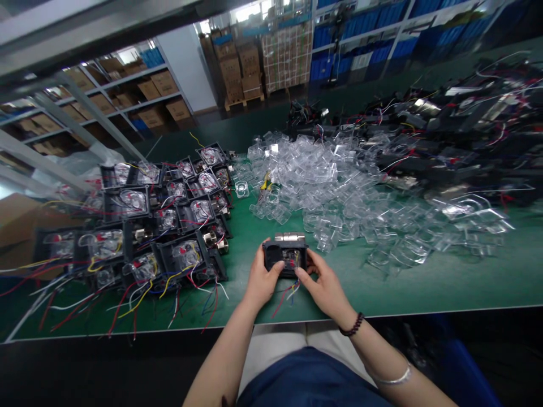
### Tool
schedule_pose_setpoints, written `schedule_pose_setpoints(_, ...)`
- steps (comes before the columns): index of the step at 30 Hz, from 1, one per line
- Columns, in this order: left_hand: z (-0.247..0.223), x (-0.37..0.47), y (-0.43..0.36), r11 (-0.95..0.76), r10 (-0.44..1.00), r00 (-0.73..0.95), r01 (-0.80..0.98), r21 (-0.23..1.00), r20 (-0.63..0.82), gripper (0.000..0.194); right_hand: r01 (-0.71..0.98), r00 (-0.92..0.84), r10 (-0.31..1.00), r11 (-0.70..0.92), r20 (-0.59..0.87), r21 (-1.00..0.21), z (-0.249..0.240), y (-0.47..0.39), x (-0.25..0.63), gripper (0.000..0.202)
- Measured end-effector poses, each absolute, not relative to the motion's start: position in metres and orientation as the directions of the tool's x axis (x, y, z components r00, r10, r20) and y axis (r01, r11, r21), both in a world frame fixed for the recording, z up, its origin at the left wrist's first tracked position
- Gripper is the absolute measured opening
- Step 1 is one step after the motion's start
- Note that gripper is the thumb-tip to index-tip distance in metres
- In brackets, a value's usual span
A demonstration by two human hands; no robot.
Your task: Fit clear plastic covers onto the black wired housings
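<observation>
A small black plastic housing [285, 254] with a metal piece on its far edge rests on the green table near the front edge. My left hand [259, 280] grips its left side with the thumb on top. Gripping the right side, my right hand [322, 285] has its fingers pressed on the open middle. Red, blue and white wires [285, 294] hang out of the housing toward me between the two hands.
Several finished black housings with clear covers and coloured wires [144, 237] are stacked at the left. A heap of clear plastic covers [339, 186] fills the middle. Black wired parts [458, 130] pile up at the back right. Shelves with cartons [127, 96] stand behind.
</observation>
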State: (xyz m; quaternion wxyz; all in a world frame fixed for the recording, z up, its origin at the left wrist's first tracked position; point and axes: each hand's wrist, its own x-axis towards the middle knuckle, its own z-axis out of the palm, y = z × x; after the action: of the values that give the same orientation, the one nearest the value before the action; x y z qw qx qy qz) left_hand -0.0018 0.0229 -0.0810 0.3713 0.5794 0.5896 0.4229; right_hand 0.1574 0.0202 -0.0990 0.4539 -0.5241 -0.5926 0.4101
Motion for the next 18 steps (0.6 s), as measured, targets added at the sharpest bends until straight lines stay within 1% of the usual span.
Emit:
schedule_pose_setpoints(5, -0.081, 0.0, 0.021, -0.056, 0.997, -0.035, 0.373, 0.926, 0.074, 0.055, 0.225, -0.014, 0.996, 0.088, 0.087, -0.97, -0.097, 0.022, 0.157, 0.045)
schedule_pose_setpoints(8, -0.077, -0.002, 0.021, -0.035, 0.999, -0.019, 0.342, 0.939, 0.044, 0.053, 0.196, -0.005, 0.996, 0.087, 0.088, -0.977, -0.094, 0.021, 0.156, 0.041)
schedule_pose_setpoints(10, -0.073, -0.003, 0.02, -0.016, 1.0, 0.003, 0.299, 0.954, 0.016, 0.056, 0.184, -0.003, 0.998, 0.07, 0.071, -0.98, -0.091, 0.02, 0.154, 0.041)
schedule_pose_setpoints(13, -0.07, -0.001, 0.017, 0.025, 1.0, 0.002, 0.221, 0.975, -0.026, 0.063, 0.188, 0.003, 1.0, 0.025, 0.026, -0.982, -0.095, 0.018, 0.153, 0.045)
schedule_pose_setpoints(16, -0.074, 0.004, 0.016, 0.055, 0.998, -0.051, 0.159, 0.986, -0.047, 0.057, 0.224, 0.042, 0.999, -0.022, -0.013, -0.974, -0.11, 0.019, 0.156, 0.052)
schedule_pose_setpoints(18, -0.078, 0.005, 0.017, 0.057, 0.996, -0.075, 0.126, 0.99, -0.048, 0.056, 0.204, 0.064, 0.998, -0.036, -0.023, -0.978, -0.122, 0.023, 0.16, 0.059)
